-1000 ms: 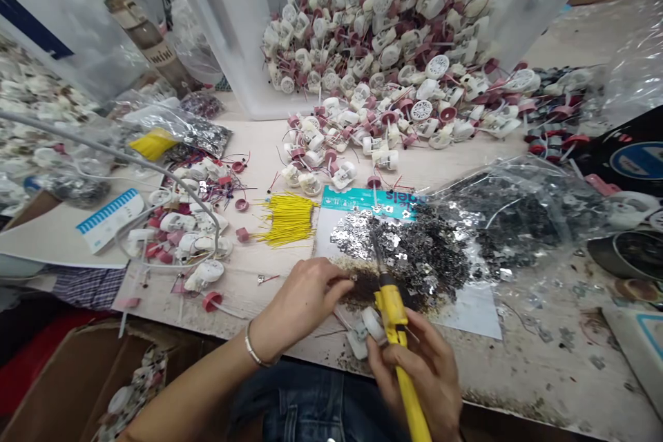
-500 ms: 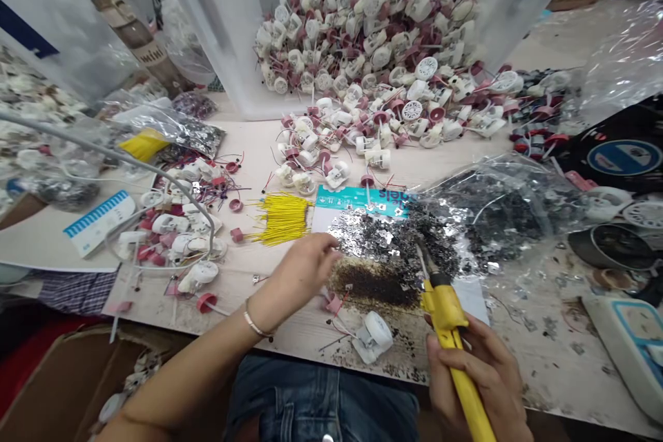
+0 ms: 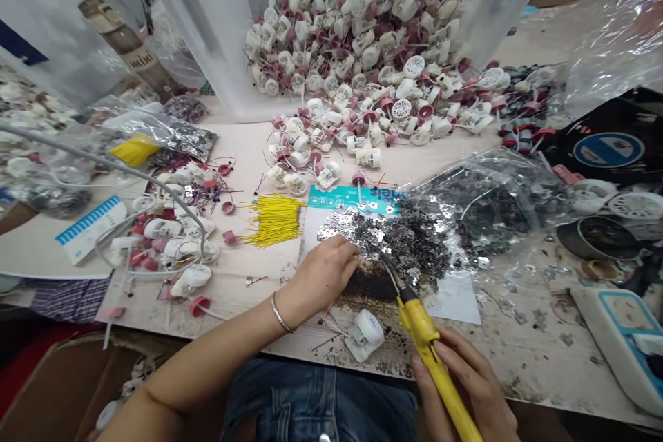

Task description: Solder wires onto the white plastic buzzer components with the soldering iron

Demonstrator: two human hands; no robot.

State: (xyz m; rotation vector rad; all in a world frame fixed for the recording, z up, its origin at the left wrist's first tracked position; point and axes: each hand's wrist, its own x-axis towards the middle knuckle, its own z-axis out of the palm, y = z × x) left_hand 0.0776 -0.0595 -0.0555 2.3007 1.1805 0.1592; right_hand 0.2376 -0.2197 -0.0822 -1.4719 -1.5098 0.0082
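Observation:
My right hand (image 3: 460, 387) is wrapped round the yellow handle of a soldering iron (image 3: 425, 338), whose metal tip points up-left into a heap of small shiny metal pieces (image 3: 404, 235). My left hand (image 3: 324, 273) rests at the left edge of that heap, fingers curled in a pinch over the pieces; what they hold is hidden. A white round part with thin wires (image 3: 365, 333) lies on the table just below and between my hands, beside a dark scorched patch (image 3: 373, 286).
A bundle of yellow wires (image 3: 272, 219) lies left of the heap. A big pile of white and maroon parts (image 3: 373, 55) spills from a clear bin at the back. More parts (image 3: 170, 228) sit at left. A plastic bag (image 3: 497, 207), dark bowl (image 3: 601, 238) and power strip (image 3: 621, 331) lie right.
My left hand went up to the pile's left edge, then settled in a pinch on the metal pieces. My right hand let the white part lie and swung the iron's tip back toward the left hand.

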